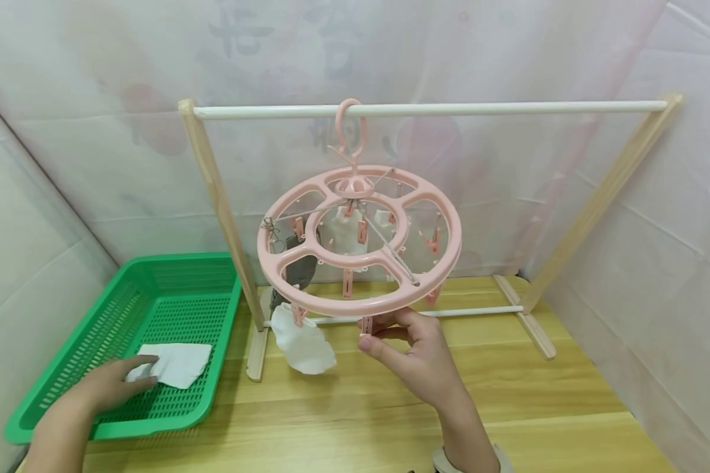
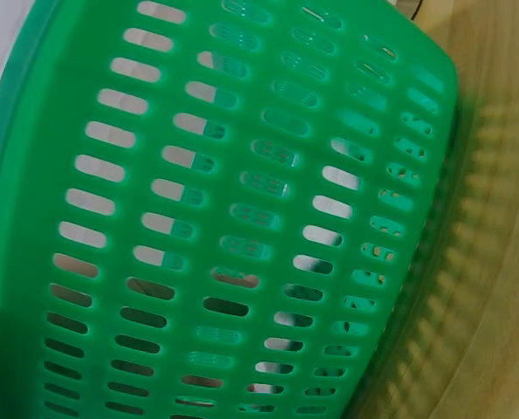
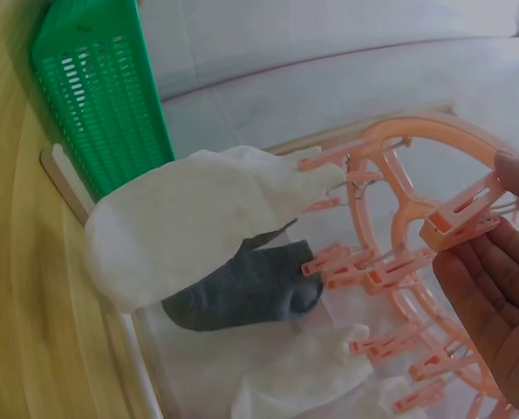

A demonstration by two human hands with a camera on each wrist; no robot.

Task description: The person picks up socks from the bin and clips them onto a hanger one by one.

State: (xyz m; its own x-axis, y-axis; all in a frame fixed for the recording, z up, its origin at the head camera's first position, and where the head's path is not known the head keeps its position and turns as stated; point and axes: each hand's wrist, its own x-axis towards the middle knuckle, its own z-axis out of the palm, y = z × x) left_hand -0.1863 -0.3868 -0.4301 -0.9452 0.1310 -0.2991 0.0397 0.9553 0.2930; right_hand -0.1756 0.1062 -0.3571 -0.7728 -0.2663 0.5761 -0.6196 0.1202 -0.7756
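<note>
Inside the green basket (image 1: 221, 387), my left hand (image 1: 109, 387) touches a white sock (image 1: 183, 364), its index finger and thumb apart over the near end. The left wrist view shows the slotted basket wall (image 2: 233, 148) but not the hand. My right hand (image 1: 420, 361) pinches a pink clothespin (image 3: 460, 214) at the front edge of the round pink drying hanger (image 1: 355, 306). A white sock (image 3: 189, 227) hangs from another pin left of that hand. Behind it hangs a dark grey sock (image 3: 250, 292).
The hanger's hook (image 1: 363, 135) hangs over the white top rod (image 1: 509, 108) of a wooden-legged rack (image 1: 213, 190). More white pieces (image 1: 349, 230) hang at the hanger's far side, among several pins. Rack and basket stand on a wood-grain table (image 1: 343, 420), with pale curtains around.
</note>
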